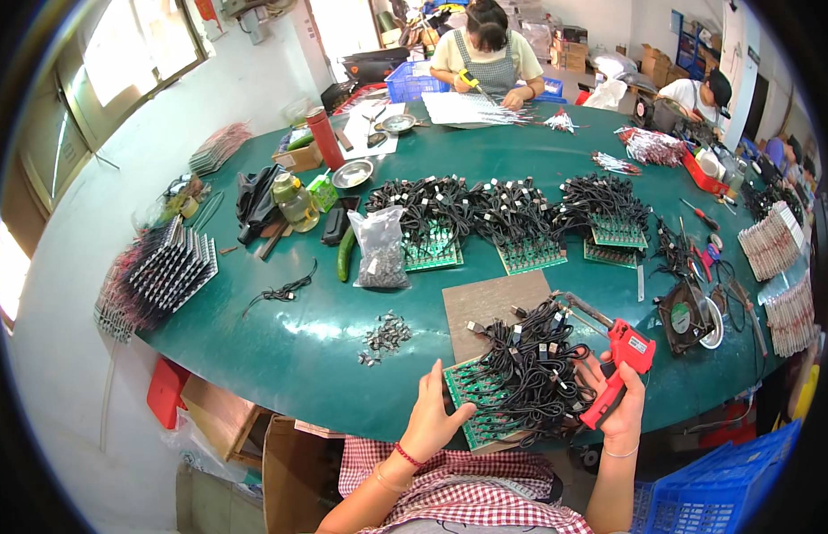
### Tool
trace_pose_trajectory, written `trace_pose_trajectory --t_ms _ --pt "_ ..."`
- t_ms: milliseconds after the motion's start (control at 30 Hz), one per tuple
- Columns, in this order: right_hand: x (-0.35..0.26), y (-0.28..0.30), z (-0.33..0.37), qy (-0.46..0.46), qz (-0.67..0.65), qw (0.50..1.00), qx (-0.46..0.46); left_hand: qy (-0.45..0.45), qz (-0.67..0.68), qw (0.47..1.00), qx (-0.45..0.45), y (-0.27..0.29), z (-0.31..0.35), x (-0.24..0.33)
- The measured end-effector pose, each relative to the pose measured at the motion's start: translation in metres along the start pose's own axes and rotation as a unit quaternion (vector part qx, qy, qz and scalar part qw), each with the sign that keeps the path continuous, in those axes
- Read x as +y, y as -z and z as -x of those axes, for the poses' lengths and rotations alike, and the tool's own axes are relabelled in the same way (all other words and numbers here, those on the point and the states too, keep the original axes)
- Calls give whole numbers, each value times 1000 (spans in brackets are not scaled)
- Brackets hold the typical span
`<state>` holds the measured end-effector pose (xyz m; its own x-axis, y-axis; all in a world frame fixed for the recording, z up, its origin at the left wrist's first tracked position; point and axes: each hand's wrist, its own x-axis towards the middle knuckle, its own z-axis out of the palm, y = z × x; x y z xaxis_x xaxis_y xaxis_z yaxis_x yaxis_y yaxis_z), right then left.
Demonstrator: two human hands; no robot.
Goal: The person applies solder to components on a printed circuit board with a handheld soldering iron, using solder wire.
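Observation:
In front of me a green circuit board [474,397] lies tilted near the table's front edge, partly on a brown board [472,307]. A heap of black USB cables [543,365] covers most of it. My left hand [434,416] grips its left edge, thumb on top and fingers along the side. Closed round the handle of a red soldering gun [631,349] is my right hand [621,411], beside the cables' right side. The gun's tip points left over the cables. Left of the brown board sits a pile of small dark parts [387,334].
Cable-covered boards [432,254] stand in a row behind. Nearby are a plastic bag of small parts [380,254], a cucumber [345,255], a glass jar [295,203] and a red cylinder [325,138]. A fan [685,316] lies right. Across the table a person [485,67] holds a yellow tool [468,78].

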<state>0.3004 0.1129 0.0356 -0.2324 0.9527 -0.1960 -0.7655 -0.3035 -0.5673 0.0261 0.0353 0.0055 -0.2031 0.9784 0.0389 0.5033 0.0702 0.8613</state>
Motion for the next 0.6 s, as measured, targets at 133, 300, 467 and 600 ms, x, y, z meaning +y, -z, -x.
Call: trace_pose_trajectory --t_ms 133,300,467,600 --pt "1 1 3 9 9 1000 -13 -17 25 999 -39 -3 3 -10" --pt "-12 3 9 -9 15 1000 13 -1 48 999 -22 16 -2 -6" --pt "-44 3 30 37 21 999 4 -79 -366 914 157 64 -63 -43" --pt "-52 -10 45 69 28 997 -9 -72 -410 901 121 70 -79 -69"
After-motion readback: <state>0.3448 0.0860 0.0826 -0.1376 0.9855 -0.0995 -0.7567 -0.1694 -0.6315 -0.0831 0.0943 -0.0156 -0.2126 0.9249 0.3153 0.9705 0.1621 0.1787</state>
